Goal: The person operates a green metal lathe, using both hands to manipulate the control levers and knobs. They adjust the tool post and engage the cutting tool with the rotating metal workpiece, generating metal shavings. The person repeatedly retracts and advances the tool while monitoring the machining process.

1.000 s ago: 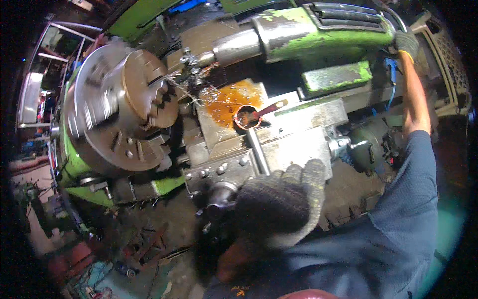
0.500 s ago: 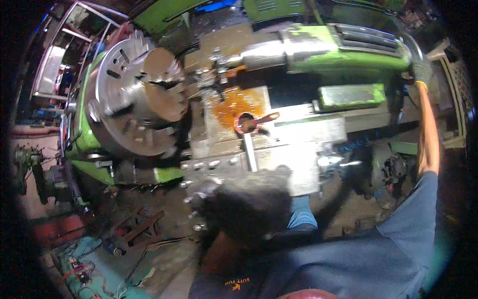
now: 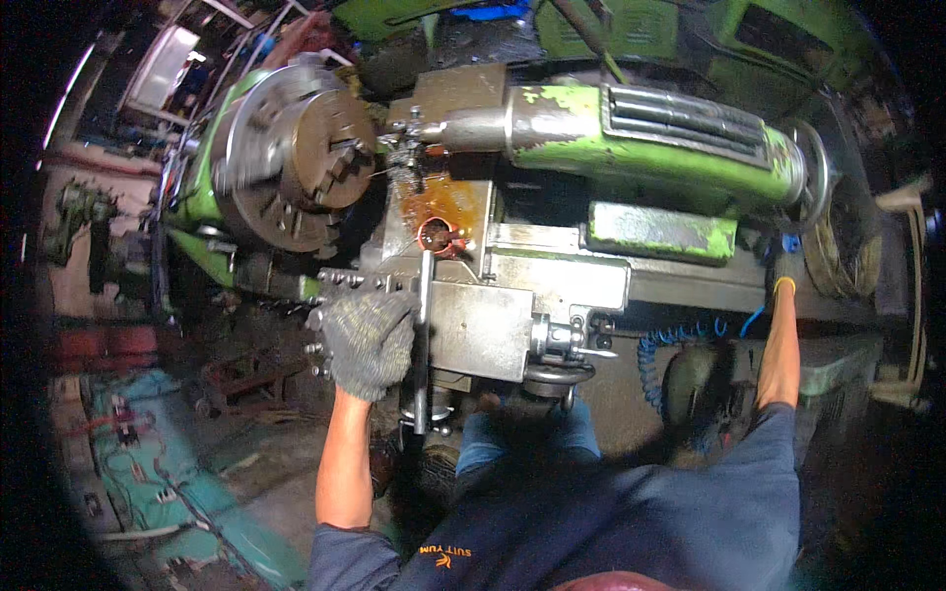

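Note:
My left hand, in a grey knit glove, lies over the bolted tool post of a green lathe. Its fingers are bent, and their tips are hard to make out. Right beside it stands a long metal bar, whose far end meets a round cup with a reddish-handled item in it. Far to the right, my dark-gloved right hand is closed around what looks like a blue air gun, at the end of a blue hose. Shadow hides most of those fingers.
A large jawed chuck stands at the left, its outer disc smeared. The green tailstock with its handwheel extends to the right. Brown oil wets the slide. The coiled hose hangs below the bed, near a small crank wheel.
My right hand has left the tailstock handwheel and moved down toward me to the blue air gun. A dark blur over the carriage is gone; my left hand now shows at the tool post.

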A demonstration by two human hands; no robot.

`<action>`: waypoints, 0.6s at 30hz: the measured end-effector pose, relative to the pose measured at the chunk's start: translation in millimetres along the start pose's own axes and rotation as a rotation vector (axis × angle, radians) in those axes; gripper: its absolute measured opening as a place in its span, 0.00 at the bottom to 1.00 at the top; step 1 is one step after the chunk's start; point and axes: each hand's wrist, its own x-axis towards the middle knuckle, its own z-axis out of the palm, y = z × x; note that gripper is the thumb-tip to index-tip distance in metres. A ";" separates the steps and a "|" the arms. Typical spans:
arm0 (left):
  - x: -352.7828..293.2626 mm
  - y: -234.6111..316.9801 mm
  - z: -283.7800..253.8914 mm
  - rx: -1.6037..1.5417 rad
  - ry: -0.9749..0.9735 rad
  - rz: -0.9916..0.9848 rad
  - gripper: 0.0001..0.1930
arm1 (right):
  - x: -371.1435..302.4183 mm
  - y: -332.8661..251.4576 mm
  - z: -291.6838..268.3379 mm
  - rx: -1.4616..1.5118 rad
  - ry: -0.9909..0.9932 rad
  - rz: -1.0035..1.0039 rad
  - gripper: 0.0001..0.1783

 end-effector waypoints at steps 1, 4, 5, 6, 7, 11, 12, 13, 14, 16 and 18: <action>-1.7 6.4 -6.6 0.015 -0.040 -0.044 0.10 | -5.8 -20.2 2.9 0.064 0.013 0.038 0.31; 2.2 9.4 -5.8 -0.038 -0.003 -0.043 0.08 | -19.3 -44.4 -29.3 0.658 -0.157 0.187 0.25; 4.4 7.6 -1.2 -0.061 0.020 -0.031 0.08 | -28.2 -39.2 -45.2 0.995 -0.244 0.279 0.23; 2.6 7.6 -0.5 -0.076 0.050 -0.035 0.08 | -38.5 -39.2 -64.0 1.313 -0.321 0.389 0.21; 3.8 9.5 -0.7 -0.080 0.073 -0.032 0.08 | -53.1 -36.1 -84.3 1.519 -0.397 0.459 0.20; 0.3 11.0 3.8 -0.046 0.159 -0.050 0.07 | -119.2 -17.7 -143.2 1.606 -0.503 0.320 0.30; -2.7 12.5 1.3 -0.045 0.140 -0.077 0.08 | -153.1 -69.0 -185.0 1.607 -0.484 0.229 0.30; -3.3 9.7 3.0 -0.061 0.121 -0.091 0.08 | -171.3 -99.4 -214.2 1.550 -0.554 0.199 0.27; -4.4 7.5 5.6 -0.077 0.102 -0.107 0.08 | -183.5 -128.0 -236.6 1.490 -0.624 0.167 0.25; -1.3 9.6 6.5 -0.045 0.139 -0.111 0.08 | -187.0 -186.4 -247.5 1.395 -0.719 -0.116 0.25; 3.1 15.3 2.6 -0.001 0.096 -0.153 0.07 | -184.3 -229.5 -263.7 1.087 -0.817 -0.094 0.31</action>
